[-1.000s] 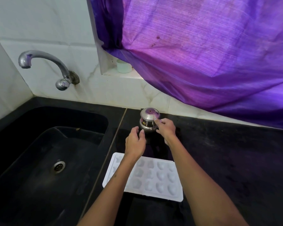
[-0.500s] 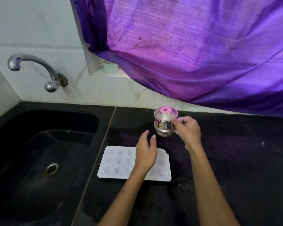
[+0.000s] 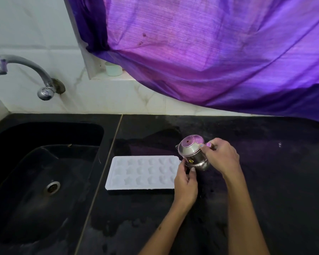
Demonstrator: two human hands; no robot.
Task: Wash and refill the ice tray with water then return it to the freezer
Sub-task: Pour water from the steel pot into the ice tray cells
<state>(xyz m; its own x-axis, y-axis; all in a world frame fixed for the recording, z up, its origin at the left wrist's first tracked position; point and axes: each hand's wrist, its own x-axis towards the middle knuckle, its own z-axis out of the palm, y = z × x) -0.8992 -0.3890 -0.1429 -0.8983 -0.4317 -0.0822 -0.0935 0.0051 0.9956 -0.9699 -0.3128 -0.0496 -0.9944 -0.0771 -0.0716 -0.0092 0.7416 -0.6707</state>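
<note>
A white ice tray [image 3: 142, 173] with star-shaped cells lies flat on the black counter, just right of the sink. At the tray's right end is a small steel jug [image 3: 193, 153] with a pink lid, tilted toward the tray. My right hand [image 3: 221, 156] grips the jug's handle from the right. My left hand [image 3: 185, 183] holds the jug's lower body from the front, thumb and fingers on the steel. Part of the tray's right edge is hidden behind my left hand.
A black sink [image 3: 44, 173] with a steel drain [image 3: 52, 187] fills the left. A chrome tap [image 3: 26, 74] juts from the white tiled wall above it. A purple curtain [image 3: 210, 52] hangs over the window ledge, where a pale cup [image 3: 113, 69] stands. The black counter [image 3: 274, 181] stretches right.
The jug has come forward from the back of the counter to the tray's right end and now tilts. My left hand, free before, now holds its lower body.
</note>
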